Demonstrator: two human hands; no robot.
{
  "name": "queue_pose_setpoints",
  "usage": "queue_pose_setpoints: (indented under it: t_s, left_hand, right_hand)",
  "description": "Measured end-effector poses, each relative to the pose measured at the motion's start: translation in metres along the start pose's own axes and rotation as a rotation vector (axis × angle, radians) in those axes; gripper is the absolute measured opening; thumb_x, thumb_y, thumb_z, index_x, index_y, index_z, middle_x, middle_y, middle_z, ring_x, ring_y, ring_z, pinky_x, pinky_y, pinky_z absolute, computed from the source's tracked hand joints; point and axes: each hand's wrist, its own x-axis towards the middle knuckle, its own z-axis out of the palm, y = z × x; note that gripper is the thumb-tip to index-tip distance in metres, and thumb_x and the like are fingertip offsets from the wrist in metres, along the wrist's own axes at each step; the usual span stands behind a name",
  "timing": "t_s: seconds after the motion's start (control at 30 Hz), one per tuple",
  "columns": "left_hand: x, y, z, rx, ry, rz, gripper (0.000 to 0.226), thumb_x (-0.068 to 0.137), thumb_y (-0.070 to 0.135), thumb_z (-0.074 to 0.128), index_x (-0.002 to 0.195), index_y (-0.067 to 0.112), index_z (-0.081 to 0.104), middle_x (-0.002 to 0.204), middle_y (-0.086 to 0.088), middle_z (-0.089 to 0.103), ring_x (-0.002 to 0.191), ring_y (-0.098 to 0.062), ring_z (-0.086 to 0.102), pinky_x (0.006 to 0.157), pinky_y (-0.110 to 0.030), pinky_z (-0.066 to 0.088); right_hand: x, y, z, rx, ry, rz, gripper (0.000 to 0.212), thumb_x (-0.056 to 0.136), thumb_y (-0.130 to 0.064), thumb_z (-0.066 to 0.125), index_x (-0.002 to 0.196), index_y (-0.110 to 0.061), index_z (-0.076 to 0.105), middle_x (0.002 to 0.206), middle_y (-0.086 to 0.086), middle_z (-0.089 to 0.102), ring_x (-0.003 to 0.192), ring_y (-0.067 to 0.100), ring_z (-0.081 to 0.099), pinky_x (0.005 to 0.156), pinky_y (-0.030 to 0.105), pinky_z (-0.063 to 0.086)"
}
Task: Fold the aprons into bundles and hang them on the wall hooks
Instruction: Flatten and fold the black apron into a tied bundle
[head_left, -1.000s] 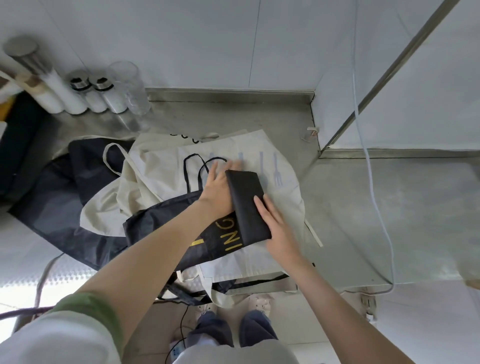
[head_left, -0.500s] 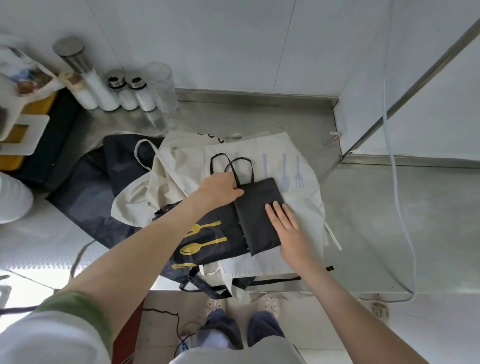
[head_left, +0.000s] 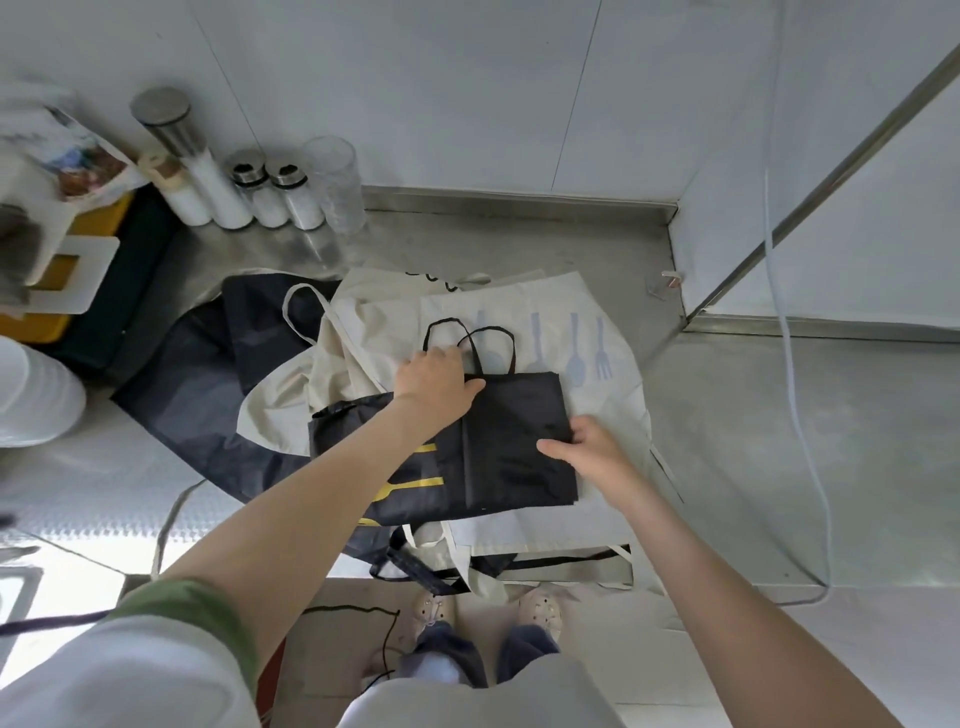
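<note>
Now, left hand (head_left: 434, 376): curled, gripping black apron (head_left: 519, 441) top edge
Right hand (head_left: 592, 447): pinching apron's right edge, thumb on top

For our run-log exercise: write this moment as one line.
folding; left hand on black apron top; right hand pinches its edge; unhung

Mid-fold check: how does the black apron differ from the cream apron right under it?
The black apron carries a yellow print; the cream apron has pale blue utensils. The black apron is partly folded over itself; the cream apron lies spread out. The black apron sits on top, held by the left hand and right hand; the cream apron lies beneath. Both rest on the counter.
</note>
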Motion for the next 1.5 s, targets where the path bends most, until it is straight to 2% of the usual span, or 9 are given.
queue_pose_setpoints:
  t_s: [0.23, 0.4, 0.63, 0.8, 0.93, 1.07, 1.27, 1.37, 1.5]
  left_hand:
    - [0.001, -0.021, -0.011, -0.164, -0.251, 0.143, 0.048, 0.095, 0.051, 0.048, 0.091, 0.006, 0.063, 0.098, -0.007, 0.055, 0.096, -0.026, 0.052, 0.08, -0.031, 0.043]
    - [-0.006, -0.033, -0.015, -0.383, -0.565, 0.158, 0.059, 0.091, 0.037, 0.062, 0.141, 0.013, 0.041, 0.14, -0.001, 0.048, 0.124, -0.021, 0.047, 0.105, -0.034, 0.038]
    - [-0.003, -0.063, -0.013, -0.194, -0.38, 0.143, 0.039, 0.099, 0.037, 0.049, 0.119, 0.005, 0.06, 0.115, -0.011, 0.06, 0.109, -0.028, 0.054, 0.082, -0.028, 0.037]
    - [-0.008, -0.069, -0.004, -0.233, -0.212, 0.09, 0.036, 0.094, 0.048, 0.052, 0.101, 0.014, 0.062, 0.096, -0.001, 0.061, 0.1, -0.024, 0.058, 0.076, -0.031, 0.043]
    - [-0.023, -0.088, -0.006, -0.134, -0.323, 0.141, 0.057, 0.08, 0.052, 0.067, 0.126, 0.02, 0.053, 0.118, 0.002, 0.06, 0.109, -0.022, 0.055, 0.089, -0.033, 0.044]
    - [-0.031, -0.107, -0.009, -0.197, -0.284, 0.104, 0.034, 0.09, 0.038, 0.062, 0.109, 0.01, 0.061, 0.104, -0.004, 0.061, 0.104, -0.026, 0.056, 0.082, -0.031, 0.041]
    - [-0.033, -0.104, -0.013, -0.322, -0.235, 0.086, 0.032, 0.099, 0.035, 0.049, 0.101, 0.007, 0.066, 0.091, -0.004, 0.062, 0.091, -0.022, 0.054, 0.076, -0.03, 0.038]
    - [-0.029, -0.107, -0.012, -0.365, -0.169, 0.063, 0.029, 0.096, 0.041, 0.052, 0.091, 0.015, 0.063, 0.079, 0.003, 0.056, 0.084, -0.018, 0.052, 0.072, -0.03, 0.039]
    - [-0.034, -0.12, 0.0, -0.378, -0.042, -0.119, 0.041, 0.086, 0.057, 0.058, 0.073, 0.019, 0.051, 0.072, 0.003, 0.055, 0.073, -0.016, 0.052, 0.063, -0.028, 0.039]
  right_hand:
    - [-0.006, -0.014, -0.001, 0.08, -0.082, -0.022, 0.036, 0.086, -0.004, 0.061, 0.113, -0.026, 0.055, 0.107, -0.004, 0.067, 0.094, 0.013, 0.065, 0.082, 0.03, 0.053]
    - [-0.006, -0.014, -0.002, 0.11, -0.096, -0.049, 0.042, 0.088, 0.001, 0.056, 0.119, -0.027, 0.05, 0.115, -0.002, 0.065, 0.098, 0.013, 0.064, 0.088, 0.033, 0.053]
    - [-0.003, -0.013, 0.001, 0.039, -0.11, -0.044, 0.057, 0.09, -0.002, 0.06, 0.13, -0.027, 0.029, 0.115, -0.01, 0.051, 0.096, 0.004, 0.054, 0.069, 0.016, 0.044]
    - [0.003, -0.013, 0.014, 0.092, -0.059, 0.008, 0.062, 0.088, -0.001, 0.06, 0.134, -0.027, 0.027, 0.125, -0.002, 0.052, 0.111, 0.019, 0.054, 0.092, 0.036, 0.048]
    - [0.004, -0.01, 0.021, 0.153, 0.025, 0.025, 0.06, 0.092, 0.001, 0.055, 0.137, -0.023, 0.025, 0.128, -0.001, 0.048, 0.114, 0.02, 0.051, 0.099, 0.039, 0.045]
    - [0.003, -0.009, 0.028, 0.19, 0.091, 0.021, 0.06, 0.09, 0.002, 0.056, 0.135, -0.021, 0.024, 0.135, 0.001, 0.042, 0.116, 0.02, 0.049, 0.105, 0.041, 0.041]
    - [-0.013, -0.035, 0.057, -0.498, 0.652, -0.325, 0.061, 0.08, -0.007, 0.067, 0.134, -0.008, 0.04, 0.127, 0.013, 0.046, 0.12, 0.032, 0.04, 0.097, 0.04, 0.031]
    - [-0.023, -0.057, 0.083, -0.546, 0.364, -0.704, 0.031, 0.092, -0.012, 0.056, 0.122, -0.007, 0.049, 0.098, 0.005, 0.054, 0.096, 0.023, 0.052, 0.082, 0.034, 0.043]
    - [-0.024, -0.065, 0.117, -0.73, -0.179, -0.706, 0.034, 0.099, -0.023, 0.047, 0.132, -0.018, 0.041, 0.099, -0.011, 0.044, 0.1, 0.007, 0.044, 0.085, 0.029, 0.046]
